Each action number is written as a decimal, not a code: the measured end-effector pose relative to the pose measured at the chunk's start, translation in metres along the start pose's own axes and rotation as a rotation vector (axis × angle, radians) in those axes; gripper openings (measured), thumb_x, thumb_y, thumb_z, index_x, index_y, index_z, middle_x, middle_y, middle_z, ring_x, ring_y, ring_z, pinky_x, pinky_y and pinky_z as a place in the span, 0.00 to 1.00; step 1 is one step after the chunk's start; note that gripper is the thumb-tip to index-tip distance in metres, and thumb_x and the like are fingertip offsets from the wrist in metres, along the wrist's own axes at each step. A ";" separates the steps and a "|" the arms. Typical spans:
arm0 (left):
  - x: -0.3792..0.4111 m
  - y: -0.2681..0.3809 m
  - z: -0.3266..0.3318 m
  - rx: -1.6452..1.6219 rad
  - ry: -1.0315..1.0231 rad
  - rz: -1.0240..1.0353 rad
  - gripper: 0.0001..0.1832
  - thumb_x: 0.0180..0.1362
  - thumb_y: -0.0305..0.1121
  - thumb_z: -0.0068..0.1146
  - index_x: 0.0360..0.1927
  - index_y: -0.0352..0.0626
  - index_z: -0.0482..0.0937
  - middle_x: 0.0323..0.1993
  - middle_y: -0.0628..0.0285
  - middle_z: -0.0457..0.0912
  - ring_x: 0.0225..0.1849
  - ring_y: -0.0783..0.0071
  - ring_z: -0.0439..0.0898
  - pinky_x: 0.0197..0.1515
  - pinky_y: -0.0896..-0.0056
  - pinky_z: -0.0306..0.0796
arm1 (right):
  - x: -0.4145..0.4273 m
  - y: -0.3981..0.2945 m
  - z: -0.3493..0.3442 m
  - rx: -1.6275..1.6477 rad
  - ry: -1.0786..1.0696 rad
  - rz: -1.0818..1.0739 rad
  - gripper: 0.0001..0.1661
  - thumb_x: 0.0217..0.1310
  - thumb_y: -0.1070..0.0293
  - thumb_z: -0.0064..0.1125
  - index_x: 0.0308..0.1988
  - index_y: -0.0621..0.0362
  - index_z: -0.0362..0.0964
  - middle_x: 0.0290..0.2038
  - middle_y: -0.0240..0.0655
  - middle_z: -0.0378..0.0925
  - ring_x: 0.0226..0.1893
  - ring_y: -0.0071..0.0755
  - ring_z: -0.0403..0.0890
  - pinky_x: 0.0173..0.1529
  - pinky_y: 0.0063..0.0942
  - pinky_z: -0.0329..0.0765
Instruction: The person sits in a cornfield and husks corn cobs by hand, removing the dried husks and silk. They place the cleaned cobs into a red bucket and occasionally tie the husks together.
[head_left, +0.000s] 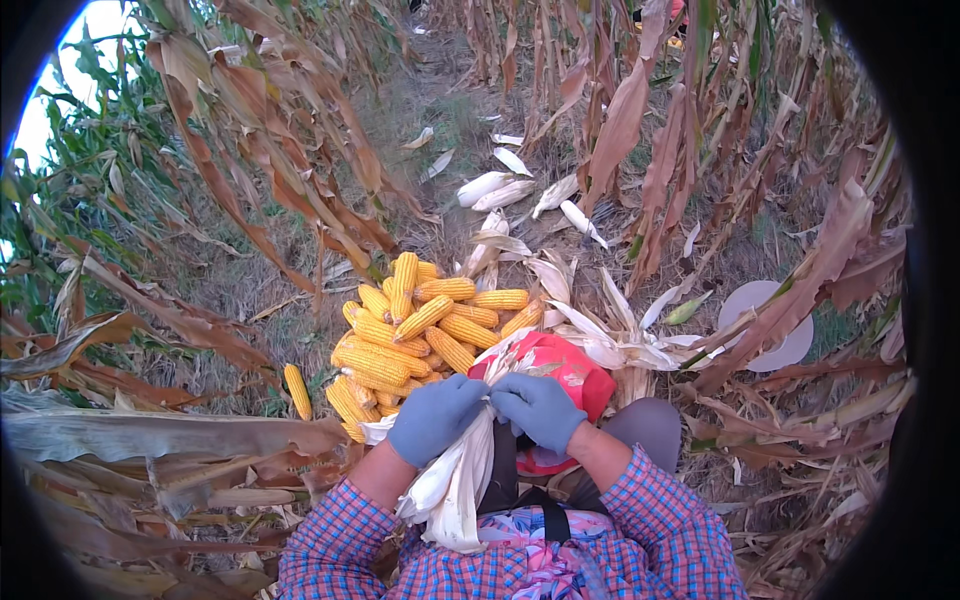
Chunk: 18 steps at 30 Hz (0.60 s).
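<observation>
Both my hands wear grey-blue gloves and meet at a bundle of pale dry corn husks (466, 480) that hangs over my lap. My left hand (439, 418) grips the husks near their upper end, and my right hand (538, 411) pinches them from the other side. Whether an ear is inside the bundle cannot be told. Just beyond my left hand lies a heap of husked yellow corn ears (405, 330). Red cloth (574, 367) lies behind my right hand, over my leg.
Unhusked ears (504, 193) and loose husks (600, 337) lie ahead. A single yellow ear (298, 391) is apart at the left. Dry corn stalks (300, 150) stand around. At right is a pale round disc (765, 326), partly behind a leaf.
</observation>
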<state>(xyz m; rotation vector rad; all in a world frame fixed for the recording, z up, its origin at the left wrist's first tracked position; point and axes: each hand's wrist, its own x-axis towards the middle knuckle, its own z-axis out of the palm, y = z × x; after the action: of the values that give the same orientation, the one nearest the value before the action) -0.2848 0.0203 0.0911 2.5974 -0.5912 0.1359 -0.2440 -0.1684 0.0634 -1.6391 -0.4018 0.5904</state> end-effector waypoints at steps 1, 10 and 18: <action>0.000 0.000 0.000 0.003 0.001 0.003 0.13 0.54 0.33 0.53 0.44 0.52 0.72 0.31 0.57 0.74 0.31 0.55 0.78 0.30 0.56 0.70 | 0.001 0.000 -0.001 0.068 -0.010 0.057 0.13 0.64 0.62 0.50 0.43 0.57 0.74 0.23 0.33 0.75 0.18 0.25 0.74 0.25 0.26 0.73; -0.005 -0.001 0.003 -0.018 0.077 0.021 0.16 0.53 0.33 0.56 0.47 0.52 0.73 0.30 0.58 0.74 0.29 0.56 0.78 0.29 0.57 0.70 | 0.007 -0.011 -0.013 -0.196 -0.206 -0.060 0.17 0.66 0.62 0.49 0.52 0.49 0.72 0.21 0.34 0.75 0.18 0.25 0.77 0.26 0.25 0.74; -0.005 0.003 -0.005 -0.052 0.055 0.055 0.07 0.52 0.32 0.59 0.33 0.45 0.74 0.29 0.57 0.72 0.29 0.55 0.75 0.29 0.60 0.68 | 0.006 -0.004 -0.013 -0.453 -0.065 -0.350 0.12 0.65 0.58 0.48 0.42 0.52 0.72 0.29 0.42 0.79 0.28 0.46 0.80 0.33 0.39 0.76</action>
<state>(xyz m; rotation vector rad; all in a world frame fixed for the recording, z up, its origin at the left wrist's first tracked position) -0.2905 0.0221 0.0960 2.5199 -0.6380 0.2068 -0.2315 -0.1746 0.0676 -1.9192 -0.9002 0.2989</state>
